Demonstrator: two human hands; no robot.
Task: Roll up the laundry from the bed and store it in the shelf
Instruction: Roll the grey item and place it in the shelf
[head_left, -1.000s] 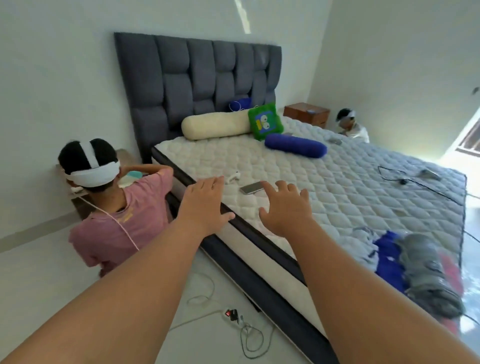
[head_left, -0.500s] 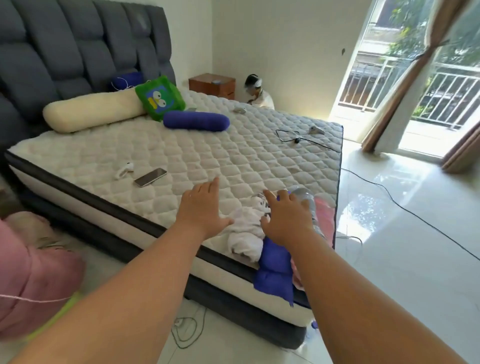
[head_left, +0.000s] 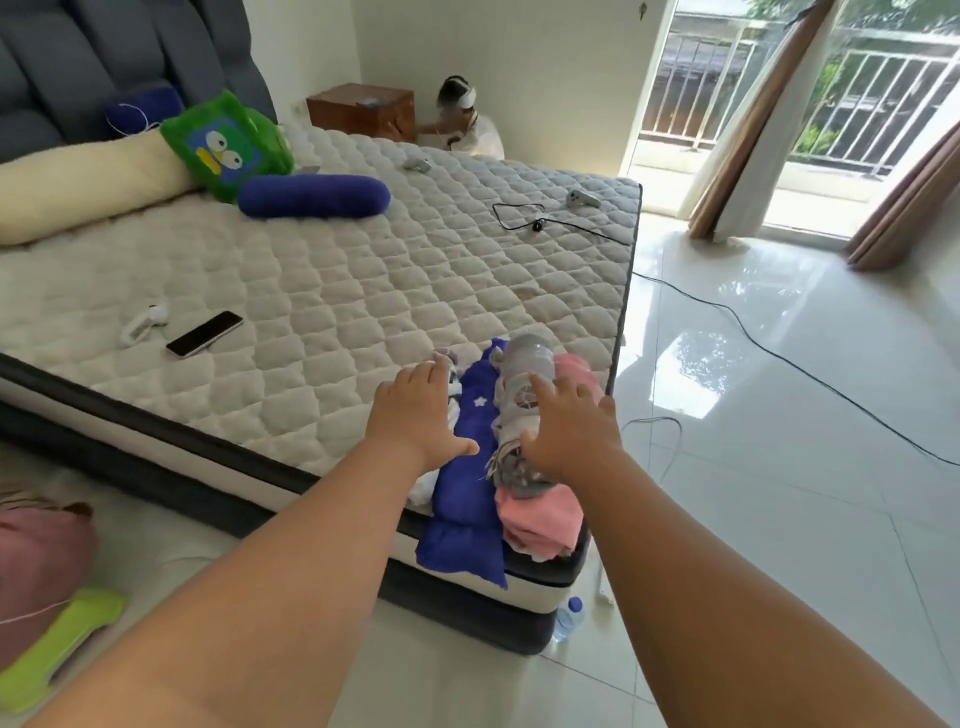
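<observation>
Once beside, left hand (head_left: 415, 415) over laundry (head_left: 467, 478).

You have no word, number or brand that can be read here. The nearest thing to a sign is a small white star printed on the dark blue fabric garment (head_left: 467, 493) at the mattress corner. The grey rolled cloth bundle (head_left: 527, 364) just beside it bears a round print too blurred to read, and the green plush square cushion (head_left: 228, 145) shows only a cartoon face.
</observation>
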